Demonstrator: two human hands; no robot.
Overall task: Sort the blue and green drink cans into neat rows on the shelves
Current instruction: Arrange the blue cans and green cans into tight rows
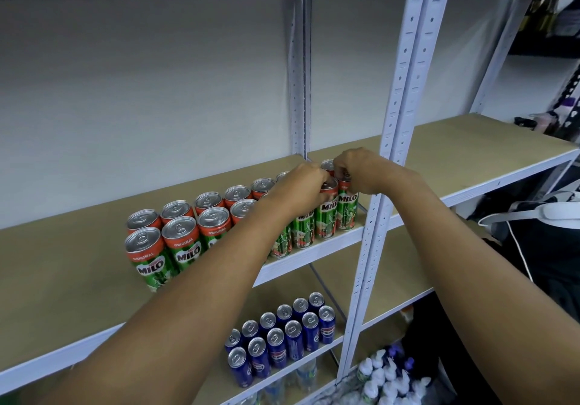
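Mostly sorted already, judging by how the cans stand. Green drink cans (175, 241) fill the middle shelf (78, 294) in three rows running from near left toward the far right upright. Blue drink cans (279, 338) stand on the lower shelf (386, 307) in two tidy rows, all upright.

Both arms reach to the far right end of the green rows. The left hand (303, 184) curls its fingers over the top of one green can (326, 213). The right hand (361, 172) pinches the rim of the end can (346, 208) just beside it, though the fingers overlap here and the exact grip is hard to make out.

What appears left is squaring up these last green cans against the upright. No loose cans show elsewhere. Below the blue cans, plastic bottles (386, 376) sit on a lower level.
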